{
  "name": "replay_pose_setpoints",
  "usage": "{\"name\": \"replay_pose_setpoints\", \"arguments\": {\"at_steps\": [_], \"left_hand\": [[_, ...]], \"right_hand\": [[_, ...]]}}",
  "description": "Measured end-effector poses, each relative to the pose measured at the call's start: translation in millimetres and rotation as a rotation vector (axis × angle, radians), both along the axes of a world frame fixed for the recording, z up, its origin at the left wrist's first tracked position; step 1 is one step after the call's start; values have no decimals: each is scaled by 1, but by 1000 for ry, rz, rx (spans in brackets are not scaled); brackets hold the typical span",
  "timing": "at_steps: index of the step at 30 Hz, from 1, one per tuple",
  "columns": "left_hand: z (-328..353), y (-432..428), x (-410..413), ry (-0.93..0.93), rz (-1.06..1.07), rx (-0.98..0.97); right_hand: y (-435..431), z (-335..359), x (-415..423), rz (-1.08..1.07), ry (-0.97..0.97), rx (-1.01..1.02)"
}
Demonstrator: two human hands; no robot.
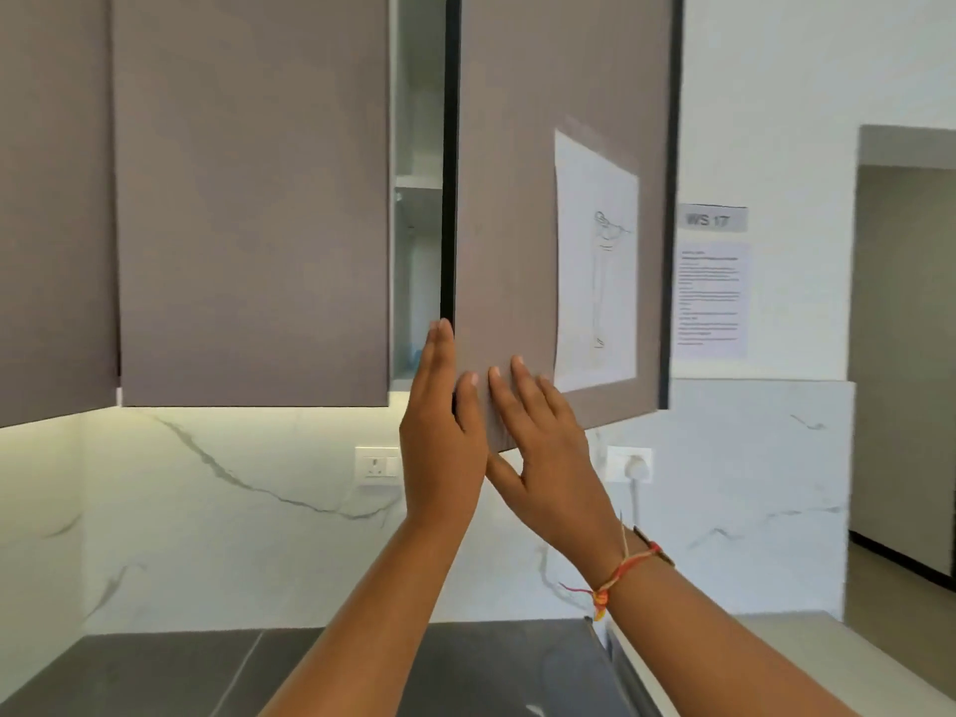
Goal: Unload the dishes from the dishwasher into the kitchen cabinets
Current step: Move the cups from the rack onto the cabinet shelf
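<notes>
Left hand [439, 437] and right hand [548, 458], fingers [523, 377] released flat, touch one ajar cabinet door [517, 199] bearing one sheet [595, 261]

Both arms bare up to the frame edge: left forearm [372, 613], right forearm [724, 628]. Left hand [439, 447] and right hand [553, 468] bare too, fingernails cut short. Worn item: thread bracelet [633, 561] on the right wrist, twisted strands of red, orange and yellow. It's tied in a bulky orange-yellow knot [600, 601] at the wrist's lower edge, with thin red loose ends [574, 588] trailing off to the left. One pale strand [624, 535] runs up from the band toward the hand. A short dark-brown piece [653, 543] sits at the band's upper end; can't tell what it is.
</notes>
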State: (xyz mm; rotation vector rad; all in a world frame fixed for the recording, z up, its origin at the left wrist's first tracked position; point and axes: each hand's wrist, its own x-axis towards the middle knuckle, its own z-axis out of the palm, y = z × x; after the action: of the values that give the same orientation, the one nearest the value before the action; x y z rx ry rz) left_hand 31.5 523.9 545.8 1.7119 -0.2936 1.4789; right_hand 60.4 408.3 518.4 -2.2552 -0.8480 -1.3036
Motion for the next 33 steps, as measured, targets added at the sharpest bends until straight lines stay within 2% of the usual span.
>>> {"name": "replay_pose_setpoints", "arguments": {"at_steps": [4,8,12,17,33], "left_hand": [[-5,57,50,108,43,56],[-1,102,97,196,297,217],[4,135,143,301,459,373],[1,162,190,328,625,552],[1,180,222,369,696,703]], "right_hand": [[41,14,53,-177,-53,-177],[65,28,102,-325,-92,-323],[86,39,138,-414,-48,-354],[107,40,171,-455,8,-347],[115,37,199,-475,-7,-382]]}}
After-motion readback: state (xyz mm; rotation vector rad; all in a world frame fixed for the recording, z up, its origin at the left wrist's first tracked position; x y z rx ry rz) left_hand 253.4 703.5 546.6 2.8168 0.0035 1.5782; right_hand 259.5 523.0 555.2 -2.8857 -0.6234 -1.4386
